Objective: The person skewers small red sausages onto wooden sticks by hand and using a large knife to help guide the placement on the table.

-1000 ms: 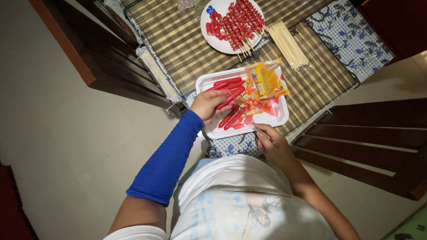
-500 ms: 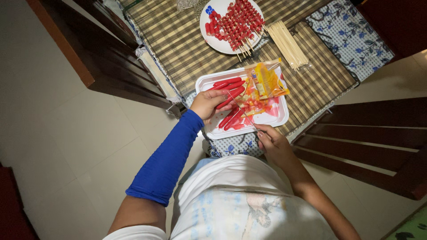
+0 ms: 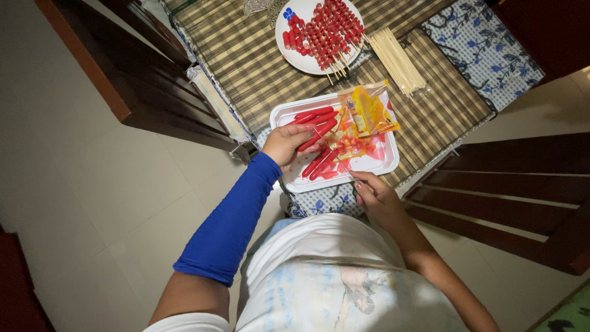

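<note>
Sausages: red sausages [image 3: 314, 132] are lying loose in the white tray [image 3: 375, 165], sitting at the table's near edge, at about six o'clock from the round plate.
Left hand: the left hand [image 3: 287, 142], on an arm wearing a blue sleeve [image 3: 230, 218], is curling over the tray's nine o'clock edge and pinching one sausage between thumb and fingers.
Skewer in hand: a thin stick [image 3: 332, 150] is slanting across the tray; it seems to be going into the held sausage, though I cannot tell how far.
Right hand: the right hand [image 3: 376, 195] is resting at the tray's five o'clock corner, fingertips pressed together on the stick's near end.
Wrapper: one torn orange and yellow packet [image 3: 367, 112] is lying at the tray's one o'clock corner.
Done: the plate [image 3: 294, 49] is holding finished red skewers [image 3: 326, 29], roughly nine or ten rows, packed too tightly for counting exactly.
Left: about six or seven loose sausages are waiting, and a bundle of bare sticks [image 3: 398, 59], far too many to count, is lying at three o'clock from the plate.
Progress: judging by this, the skewering is looking well past halfway.
</note>
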